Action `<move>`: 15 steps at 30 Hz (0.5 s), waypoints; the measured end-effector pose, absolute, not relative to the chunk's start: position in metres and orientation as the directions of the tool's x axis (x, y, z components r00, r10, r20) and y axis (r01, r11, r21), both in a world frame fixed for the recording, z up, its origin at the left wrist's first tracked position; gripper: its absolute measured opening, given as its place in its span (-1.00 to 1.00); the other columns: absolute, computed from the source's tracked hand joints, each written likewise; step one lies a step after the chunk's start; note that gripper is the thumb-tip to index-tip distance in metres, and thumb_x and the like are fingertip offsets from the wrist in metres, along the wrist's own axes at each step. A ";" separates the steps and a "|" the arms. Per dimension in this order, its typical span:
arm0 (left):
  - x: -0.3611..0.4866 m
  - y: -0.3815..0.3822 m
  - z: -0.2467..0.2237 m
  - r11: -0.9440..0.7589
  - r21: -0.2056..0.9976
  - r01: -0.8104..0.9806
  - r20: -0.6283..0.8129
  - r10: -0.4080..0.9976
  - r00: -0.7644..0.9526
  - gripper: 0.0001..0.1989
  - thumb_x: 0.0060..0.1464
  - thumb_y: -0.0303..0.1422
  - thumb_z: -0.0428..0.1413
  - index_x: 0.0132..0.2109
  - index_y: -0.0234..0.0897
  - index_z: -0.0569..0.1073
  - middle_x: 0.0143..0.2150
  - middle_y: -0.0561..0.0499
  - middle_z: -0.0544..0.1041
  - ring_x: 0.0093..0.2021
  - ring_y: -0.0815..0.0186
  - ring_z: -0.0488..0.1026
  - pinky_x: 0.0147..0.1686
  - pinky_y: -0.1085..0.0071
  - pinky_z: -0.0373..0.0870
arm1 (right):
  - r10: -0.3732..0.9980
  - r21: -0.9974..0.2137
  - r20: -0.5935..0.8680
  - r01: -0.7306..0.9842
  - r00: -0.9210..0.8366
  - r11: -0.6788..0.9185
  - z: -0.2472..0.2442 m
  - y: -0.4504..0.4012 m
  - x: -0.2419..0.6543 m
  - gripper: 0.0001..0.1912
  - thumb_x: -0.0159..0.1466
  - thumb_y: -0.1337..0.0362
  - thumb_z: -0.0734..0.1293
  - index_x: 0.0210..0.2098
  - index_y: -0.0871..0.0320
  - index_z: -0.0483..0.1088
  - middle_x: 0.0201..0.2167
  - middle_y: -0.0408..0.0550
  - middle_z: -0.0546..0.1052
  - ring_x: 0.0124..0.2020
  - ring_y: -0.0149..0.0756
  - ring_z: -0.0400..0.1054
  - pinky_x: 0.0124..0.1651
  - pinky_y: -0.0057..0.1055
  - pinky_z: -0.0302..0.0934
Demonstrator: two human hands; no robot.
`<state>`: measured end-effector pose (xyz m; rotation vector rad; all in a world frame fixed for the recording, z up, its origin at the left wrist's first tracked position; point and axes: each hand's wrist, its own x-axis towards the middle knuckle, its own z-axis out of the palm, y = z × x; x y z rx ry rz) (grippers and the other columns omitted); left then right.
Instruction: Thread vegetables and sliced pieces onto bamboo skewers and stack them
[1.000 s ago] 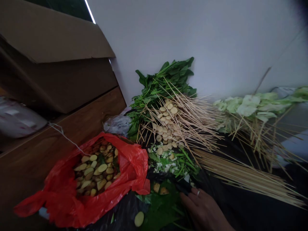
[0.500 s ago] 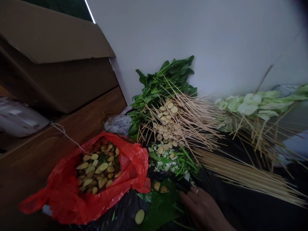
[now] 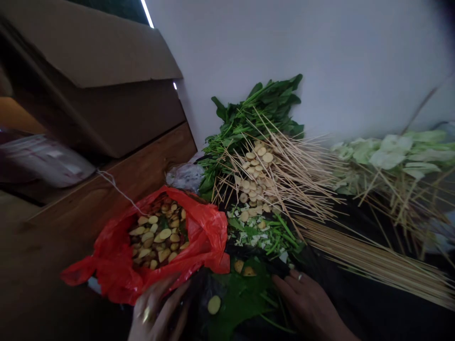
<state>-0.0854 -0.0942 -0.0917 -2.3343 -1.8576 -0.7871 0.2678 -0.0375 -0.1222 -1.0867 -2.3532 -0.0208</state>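
Note:
My left hand (image 3: 156, 310), with a ring on one finger, is at the front edge of a red plastic bag (image 3: 209, 232). Its fingers are apart, next to the dark plastic. The bag holds many potato slices (image 3: 165, 234). My right hand (image 3: 313, 303), also ringed, lies with fingers stretched out along black plastic beside large green leaves (image 3: 238, 303). Its fingertips are near chopped green and white scraps (image 3: 263, 237). Between my hands, a single potato slice (image 3: 213, 305) rests left of the leaves, and brownish pieces (image 3: 245, 268) lie at their top.
Skewered potato slices (image 3: 258, 182) with sticks fanning right lean by leafy greens (image 3: 256, 109) against the wall. Bare bamboo skewers (image 3: 377, 260) lie at right, below skewered cabbage (image 3: 391, 151). A cardboard box (image 3: 117, 113) and a pale plastic container (image 3: 53, 161) stand at left.
My left hand has come into view at the bottom, by the red bag's front. The right hand stays beside the leaves. The whole view has shifted slightly.

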 end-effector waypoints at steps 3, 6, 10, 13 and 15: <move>-0.059 -0.053 -0.086 -0.274 0.240 0.931 0.417 0.895 0.156 -0.65 0.23 -0.36 0.03 0.15 -0.13 0.39 0.19 -0.16 0.39 0.18 0.04 0.33 0.12 0.02 0.33 | 0.696 -0.185 0.487 0.717 -0.527 0.672 -0.124 -0.038 0.270 -0.53 0.07 0.62 0.17 -0.09 0.14 0.36 -0.46 -0.13 0.50 -0.39 -0.29 0.38 -0.18 -0.39 0.20; -0.048 -0.031 -0.084 -0.261 0.280 0.924 0.421 0.898 0.126 -0.68 0.26 -0.34 0.00 0.13 -0.16 0.41 0.18 -0.15 0.41 0.19 0.08 0.36 0.13 0.05 0.36 | 0.694 -0.182 0.492 0.718 -0.525 0.672 -0.126 -0.038 0.270 -0.53 0.07 0.63 0.16 -0.09 0.13 0.35 -0.46 -0.14 0.50 -0.39 -0.30 0.39 -0.21 -0.40 0.20; -0.060 -0.030 -0.091 -0.248 0.337 0.908 0.415 0.905 0.093 -0.67 0.24 -0.28 0.03 0.13 -0.17 0.39 0.17 -0.14 0.44 0.13 0.11 0.43 0.10 0.11 0.41 | 0.698 -0.203 0.500 0.715 -0.513 0.670 -0.128 -0.037 0.269 -0.54 0.09 0.63 0.14 -0.10 0.13 0.36 -0.47 -0.15 0.49 -0.42 -0.31 0.38 -0.22 -0.39 0.20; -0.067 -0.031 -0.096 -0.240 0.337 0.910 0.420 0.904 0.082 -0.62 0.22 -0.25 0.06 0.16 -0.19 0.37 0.12 -0.14 0.49 0.11 0.10 0.44 0.08 0.11 0.43 | 0.702 -0.206 0.498 0.717 -0.509 0.666 -0.130 -0.036 0.269 -0.54 0.10 0.64 0.14 -0.10 0.13 0.36 -0.46 -0.15 0.50 -0.40 -0.31 0.39 -0.17 -0.38 0.20; -0.065 -0.029 -0.097 -0.240 0.307 0.921 0.428 0.899 0.091 -0.61 0.20 -0.25 0.08 0.15 -0.21 0.39 0.03 -0.14 0.55 0.07 0.07 0.45 0.05 0.07 0.44 | 0.705 -0.209 0.494 0.717 -0.510 0.665 -0.130 -0.036 0.269 -0.54 0.11 0.64 0.15 -0.09 0.13 0.36 -0.45 -0.15 0.50 -0.40 -0.31 0.39 -0.14 -0.39 0.20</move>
